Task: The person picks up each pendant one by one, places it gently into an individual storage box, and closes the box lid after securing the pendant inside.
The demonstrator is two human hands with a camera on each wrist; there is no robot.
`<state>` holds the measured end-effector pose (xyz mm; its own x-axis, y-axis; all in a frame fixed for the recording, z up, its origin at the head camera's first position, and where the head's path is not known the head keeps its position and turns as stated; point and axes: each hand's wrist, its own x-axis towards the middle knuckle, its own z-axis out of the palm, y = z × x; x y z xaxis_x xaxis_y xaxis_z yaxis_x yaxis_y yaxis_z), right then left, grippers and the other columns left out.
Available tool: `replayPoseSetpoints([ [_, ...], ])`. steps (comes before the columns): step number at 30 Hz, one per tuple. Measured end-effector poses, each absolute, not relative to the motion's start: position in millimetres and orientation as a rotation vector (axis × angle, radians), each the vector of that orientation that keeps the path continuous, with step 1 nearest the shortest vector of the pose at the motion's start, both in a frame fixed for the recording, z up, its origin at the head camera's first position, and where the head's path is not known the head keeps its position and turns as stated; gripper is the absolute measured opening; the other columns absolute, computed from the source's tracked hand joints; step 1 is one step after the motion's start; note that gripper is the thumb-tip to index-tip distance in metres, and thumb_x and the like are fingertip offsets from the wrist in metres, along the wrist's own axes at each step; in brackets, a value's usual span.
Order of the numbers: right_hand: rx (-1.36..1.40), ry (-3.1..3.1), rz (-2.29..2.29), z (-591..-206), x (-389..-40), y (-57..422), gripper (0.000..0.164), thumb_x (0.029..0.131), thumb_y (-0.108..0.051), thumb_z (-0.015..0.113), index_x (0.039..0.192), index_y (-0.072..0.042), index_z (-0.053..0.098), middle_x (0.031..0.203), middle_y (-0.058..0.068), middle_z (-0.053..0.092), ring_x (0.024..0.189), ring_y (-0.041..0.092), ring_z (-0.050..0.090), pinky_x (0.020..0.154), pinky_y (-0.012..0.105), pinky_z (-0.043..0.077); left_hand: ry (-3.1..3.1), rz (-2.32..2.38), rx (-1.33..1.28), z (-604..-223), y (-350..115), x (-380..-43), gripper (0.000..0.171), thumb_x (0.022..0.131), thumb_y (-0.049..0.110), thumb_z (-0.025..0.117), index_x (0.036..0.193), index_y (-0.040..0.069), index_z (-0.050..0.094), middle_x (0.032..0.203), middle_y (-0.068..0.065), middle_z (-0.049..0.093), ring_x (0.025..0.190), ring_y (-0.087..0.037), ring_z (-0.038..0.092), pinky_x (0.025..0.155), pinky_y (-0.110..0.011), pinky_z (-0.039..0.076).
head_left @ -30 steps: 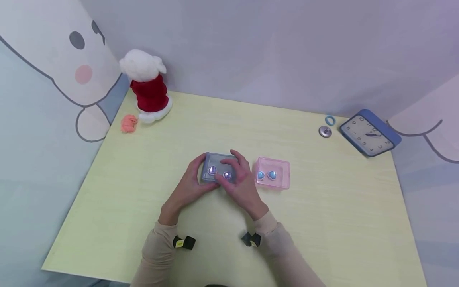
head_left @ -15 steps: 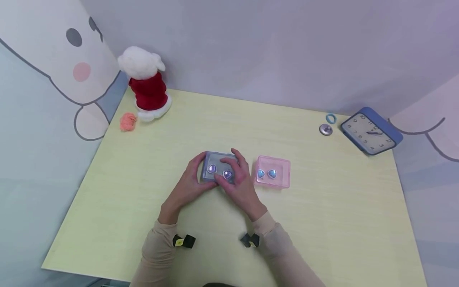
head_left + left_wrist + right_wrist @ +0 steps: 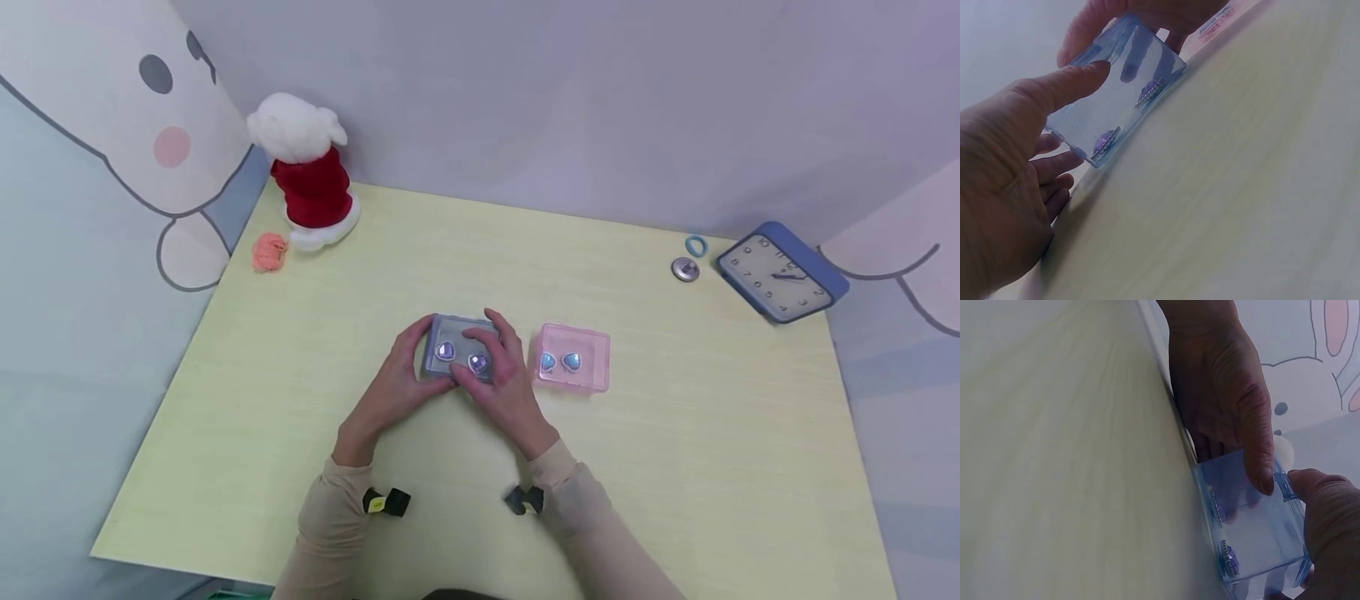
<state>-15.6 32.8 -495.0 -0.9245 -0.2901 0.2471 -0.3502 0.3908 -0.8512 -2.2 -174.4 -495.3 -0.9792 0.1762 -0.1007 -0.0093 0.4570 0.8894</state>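
A clear blue plastic box (image 3: 459, 328) lies lid-up on the table between my hands. Through its wall show two purple heart-shaped gems (image 3: 446, 351) with beaded silver edges. My left hand (image 3: 393, 382) grips the box's left end, thumb along the near side and fingers round the far side. Around the right end curls my right hand (image 3: 512, 387), its thumb at the near edge by the second gem. In the left wrist view the left thumb (image 3: 1069, 87) presses the box wall. The right wrist view shows the right thumb (image 3: 1332, 509) at the box's latch edge.
Just right of the blue box stands a clear pink box (image 3: 596, 358) with two blue heart gems (image 3: 572, 362). Farther back are a blue clock (image 3: 780, 275), a silver round tin (image 3: 686, 268), a blue ring (image 3: 697, 245), a plush toy (image 3: 313, 187) and an orange yarn bundle (image 3: 269, 252).
The head view has shifted slightly. Both hands keep nearly the same hold on the blue box, and the box has not visibly opened.
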Motion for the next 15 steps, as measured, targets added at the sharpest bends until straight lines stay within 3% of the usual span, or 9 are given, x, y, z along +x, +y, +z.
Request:
replayPoseSetpoints([
  [8,0.597,-2.54,1.598,-494.9,-15.6,34.5,0.049,0.091,-0.022,0.082,0.134,-0.01,0.063,0.166,0.015,0.033,0.144,0.04,0.044,0.12,0.059,0.038,2.51,1.553,0.154,-496.4,-172.0,-4.7,0.101,0.086,0.024,0.089,0.166,0.016,0.028,0.168,-0.011,0.033,0.157,-0.032,0.029,0.127,-0.057,0.026],
  [15,0.577,-2.527,1.471,-497.1,-15.1,30.2,0.047,0.091,-0.021,0.083,0.132,-0.009,0.064,0.165,0.019,0.037,0.158,0.044,0.022,0.126,0.063,0.026,2.509,1.555,0.157,-499.3,-172.8,-9.1,0.101,0.086,0.024,0.089,0.166,0.016,0.028,0.168,-0.012,0.033,0.157,-0.032,0.028,0.127,-0.057,0.026],
])
